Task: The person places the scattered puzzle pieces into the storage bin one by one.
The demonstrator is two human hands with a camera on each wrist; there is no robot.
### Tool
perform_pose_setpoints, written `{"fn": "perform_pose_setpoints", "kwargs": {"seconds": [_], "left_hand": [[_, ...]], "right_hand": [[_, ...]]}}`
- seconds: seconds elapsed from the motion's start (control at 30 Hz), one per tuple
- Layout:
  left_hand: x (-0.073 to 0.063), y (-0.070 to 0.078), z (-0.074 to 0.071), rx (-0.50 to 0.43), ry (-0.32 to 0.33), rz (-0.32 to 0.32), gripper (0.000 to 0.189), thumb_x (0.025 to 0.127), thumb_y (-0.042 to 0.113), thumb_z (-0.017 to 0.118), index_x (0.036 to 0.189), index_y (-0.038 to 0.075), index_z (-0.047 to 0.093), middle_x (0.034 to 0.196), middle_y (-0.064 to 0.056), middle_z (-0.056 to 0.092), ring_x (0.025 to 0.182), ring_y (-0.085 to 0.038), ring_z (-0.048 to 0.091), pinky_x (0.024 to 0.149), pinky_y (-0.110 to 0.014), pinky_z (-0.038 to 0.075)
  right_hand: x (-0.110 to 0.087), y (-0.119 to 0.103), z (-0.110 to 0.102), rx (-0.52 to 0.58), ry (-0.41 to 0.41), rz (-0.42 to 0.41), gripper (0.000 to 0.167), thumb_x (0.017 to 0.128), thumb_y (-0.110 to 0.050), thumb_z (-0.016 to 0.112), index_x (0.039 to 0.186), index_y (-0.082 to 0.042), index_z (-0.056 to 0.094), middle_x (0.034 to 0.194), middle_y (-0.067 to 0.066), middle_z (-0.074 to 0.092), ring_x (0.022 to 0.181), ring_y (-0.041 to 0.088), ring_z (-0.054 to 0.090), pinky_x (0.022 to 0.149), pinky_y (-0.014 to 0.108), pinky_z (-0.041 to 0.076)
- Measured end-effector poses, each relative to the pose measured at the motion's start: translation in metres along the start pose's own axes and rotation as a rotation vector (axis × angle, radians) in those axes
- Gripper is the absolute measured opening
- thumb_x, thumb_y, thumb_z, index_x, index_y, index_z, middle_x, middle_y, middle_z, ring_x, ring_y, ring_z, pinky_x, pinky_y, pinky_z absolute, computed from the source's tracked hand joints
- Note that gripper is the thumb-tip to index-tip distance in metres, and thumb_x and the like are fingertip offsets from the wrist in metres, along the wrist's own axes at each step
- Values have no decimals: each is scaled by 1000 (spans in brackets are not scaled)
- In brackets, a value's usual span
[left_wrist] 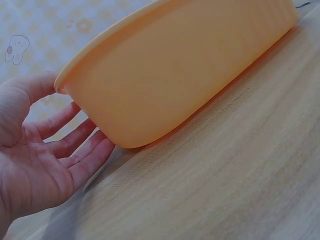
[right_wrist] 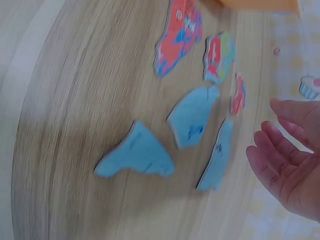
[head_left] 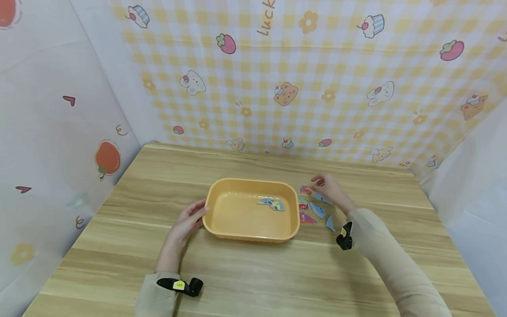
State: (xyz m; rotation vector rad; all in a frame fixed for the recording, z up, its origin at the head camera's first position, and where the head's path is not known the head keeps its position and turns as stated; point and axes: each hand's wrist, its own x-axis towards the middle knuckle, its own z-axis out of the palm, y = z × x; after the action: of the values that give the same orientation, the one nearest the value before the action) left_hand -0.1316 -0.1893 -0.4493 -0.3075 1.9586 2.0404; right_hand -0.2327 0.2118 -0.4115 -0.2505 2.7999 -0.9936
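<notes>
My left hand (head_left: pixel 191 220) holds the left end of a yellow-orange plastic basin (head_left: pixel 253 239), the thumb over the rim and the fingers against the outer wall (left_wrist: pixel 150 85). To the basin's right my right hand (head_left: pixel 328 186) hovers with loosely bent fingers, nothing between them. Beneath and beside it lie flat, irregular pieces like map puzzle pieces: a small red one (right_wrist: pixel 238 95), a long blue one (right_wrist: pixel 217 156), a wider blue one (right_wrist: pixel 194 117), a pointed blue one (right_wrist: pixel 137 154), a red-and-green one (right_wrist: pixel 219 57) and a red-and-purple one (right_wrist: pixel 178 37).
Inside the basin, toward its back right, lies a yellow, blue and green piece (head_left: pixel 271 203). The wood-grain table (head_left: pixel 253 281) meets a checked, printed cloth (head_left: pixel 257 66) at the back. White printed cloths hang at both sides.
</notes>
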Motion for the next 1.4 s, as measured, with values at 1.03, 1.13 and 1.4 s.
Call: {"fn": "perform_pose_setpoints", "kwargs": {"seconds": [1.03, 1.13, 1.4], "left_hand": [[0, -1, 1, -4, 19, -14, 55, 91, 24, 54, 138, 2, 34, 141, -15, 37, 95, 5, 52, 82, -13, 46], [0, -1, 1, -2, 15, -15, 55, 92, 24, 54, 138, 2, 34, 141, -15, 36, 95, 6, 52, 82, -13, 46], [-1, 2, 0, 5, 5, -20, 58, 91, 28, 55, 139, 3, 33, 143, -14, 35, 100, 3, 50, 86, -15, 45]], "right_hand": [[-8, 42, -11, -57, -178, 93, 27, 85, -11, 63, 100, 10, 55, 92, 19, 55, 83, 23, 48, 73, 31, 42], [-8, 41, -11, -67, -195, 121, 29, 85, -12, 62, 101, 11, 53, 94, 20, 55, 84, 23, 49, 74, 32, 43], [-6, 40, -12, -81, -209, 152, 31, 85, -11, 61, 104, 12, 51, 100, 24, 54, 90, 28, 51, 80, 39, 45]]}}
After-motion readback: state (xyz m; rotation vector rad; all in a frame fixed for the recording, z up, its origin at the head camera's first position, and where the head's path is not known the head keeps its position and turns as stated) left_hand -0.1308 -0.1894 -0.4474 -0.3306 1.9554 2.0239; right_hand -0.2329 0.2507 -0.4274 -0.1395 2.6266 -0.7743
